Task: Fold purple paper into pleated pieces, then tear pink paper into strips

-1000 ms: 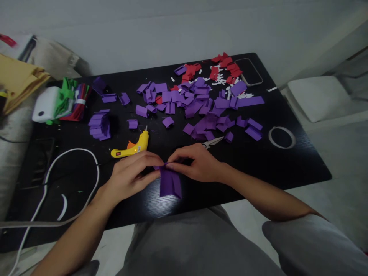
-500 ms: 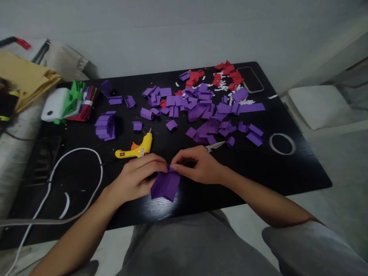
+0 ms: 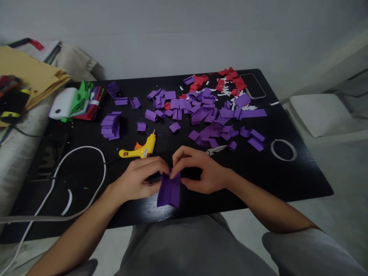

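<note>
A folded piece of purple paper (image 3: 169,191) stands over the front of the black table (image 3: 258,172), pinched at its top edge by both hands. My left hand (image 3: 138,180) grips it from the left with fingers closed. My right hand (image 3: 201,170) grips it from the right, thumb and fingertips pressed on the fold. A yellow glue gun (image 3: 140,149) lies just behind my left hand. Scissors (image 3: 215,149) lie behind my right hand, mostly hidden by it.
Many cut purple pieces (image 3: 207,115) and some red pieces (image 3: 227,78) cover the table's middle and back. A purple stack (image 3: 109,125) sits at the left, with coloured paper (image 3: 86,100), a white device (image 3: 59,108), a white cable (image 3: 86,153), a tape ring (image 3: 283,149) and a phone (image 3: 254,86).
The purple paper has turned from slanting left to hanging straight down between my fingers. The view has tipped so the table sits lower in the picture.
</note>
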A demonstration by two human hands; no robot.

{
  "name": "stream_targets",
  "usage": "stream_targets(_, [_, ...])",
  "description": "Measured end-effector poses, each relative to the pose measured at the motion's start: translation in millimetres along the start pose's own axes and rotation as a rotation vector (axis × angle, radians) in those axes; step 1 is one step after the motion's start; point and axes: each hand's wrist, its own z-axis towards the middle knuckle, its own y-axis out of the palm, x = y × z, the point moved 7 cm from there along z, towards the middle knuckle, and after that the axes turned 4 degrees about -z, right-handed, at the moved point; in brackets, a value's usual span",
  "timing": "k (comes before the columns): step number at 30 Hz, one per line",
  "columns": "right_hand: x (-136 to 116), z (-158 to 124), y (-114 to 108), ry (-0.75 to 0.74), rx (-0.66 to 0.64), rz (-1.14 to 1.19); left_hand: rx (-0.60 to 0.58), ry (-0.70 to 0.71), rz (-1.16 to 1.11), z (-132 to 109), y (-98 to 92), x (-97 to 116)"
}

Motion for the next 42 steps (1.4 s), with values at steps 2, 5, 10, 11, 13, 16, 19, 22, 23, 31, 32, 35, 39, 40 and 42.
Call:
stream_targets(2, [1.2, -0.7, 4.8, -0.002, -0.051, -0.018, 0.001, -0.004, 0.003, 0.1, 0.7, -0.2])
stream_targets(5, [3.6, -1.6, 7.0, 0.002, -0.050, -0.043, -0.006, -0.016, 0.016, 0.2, 2.2, -0.9])
stream_targets(10, [3.7, -1.6, 7.0, 0.020, -0.062, -0.070, -0.025, -0.009, 0.020, 0.4, 4.3, -1.2])
stream_targets(11, [2.8, -1.5, 7.1, 0.017, -0.068, -0.075, -0.028, -0.010, 0.013, 0.7, 4.5, -1.3])
stream_targets(13, [0.4, -1.7, 8.1, 0.002, -0.085, -0.077, -0.029, -0.026, -0.011, 1.6, 4.6, -2.2])
stream_targets(16, [-0.4, -2.4, 10.8, -0.008, -0.110, -0.067, -0.045, -0.096, -0.066, 3.6, 5.1, -6.8])
stream_targets(19, [4.4, -2.7, 11.5, 0.019, -0.100, -0.045, -0.063, -0.162, -0.136, 5.2, 6.8, -12.7])
stream_targets(22, [14.8, -2.9, 10.7, 0.115, -0.059, 0.008, -0.071, -0.288, -0.244, 3.1, 12.3, -25.0])
stream_targets(23, [19.1, -3.3, 10.4, 0.164, -0.040, 0.040, -0.068, -0.339, -0.316, 1.4, 15.2, -29.7])
stream_targets(31, [35.6, -8.5, 15.7, 0.369, 0.035, 0.313, -0.053, -0.454, -0.740, -1.5, 30.1, -37.7])
stream_targets(32, [36.2, -8.8, 15.6, 0.374, 0.044, 0.309, -0.054, -0.459, -0.735, -1.1, 30.0, -37.6])
stream_targets(35, [36.9, -9.4, 13.4, 0.384, 0.080, 0.299, -0.066, -0.485, -0.715, -1.8, 30.3, -38.4])
stream_targets(39, [35.5, -8.4, 11.6, 0.395, 0.067, 0.240, -0.078, -0.511, -0.709, -4.3, 31.1, -39.5])
stream_targets(40, [34.7, -7.6, 11.5, 0.386, 0.055, 0.215, -0.080, -0.512, -0.703, -4.7, 31.2, -39.3])
stream_targets(42, [33.2, -5.9, 11.0, 0.354, 0.044, 0.177, -0.076, -0.491, -0.657, -4.4, 30.1, -38.2])
